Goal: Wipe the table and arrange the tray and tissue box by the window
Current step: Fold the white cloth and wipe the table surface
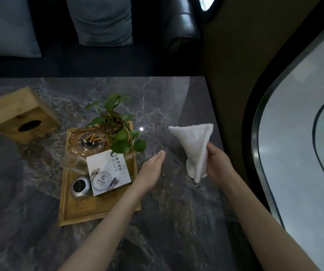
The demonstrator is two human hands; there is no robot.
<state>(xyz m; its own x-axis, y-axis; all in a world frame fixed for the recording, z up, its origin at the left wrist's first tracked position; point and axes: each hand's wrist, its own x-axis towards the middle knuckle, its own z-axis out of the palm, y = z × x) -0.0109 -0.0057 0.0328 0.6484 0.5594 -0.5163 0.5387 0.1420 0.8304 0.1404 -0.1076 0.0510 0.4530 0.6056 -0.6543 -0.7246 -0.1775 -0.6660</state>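
Table [176, 222] right of the crowded tray [79, 216] looks free; tissue box [20, 114] blocks far left.

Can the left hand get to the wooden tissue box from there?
Probably not easily: the left hand is by the tray's right edge, and the plant and ashtray sit between it and the tissue box.

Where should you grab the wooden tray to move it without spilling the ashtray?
Probably both long raised rims of the wooden tray, one hand per side, near the middle. The plant and ashtray load its far end, so a level two-sided lift suits. The right hand holds the cloth.
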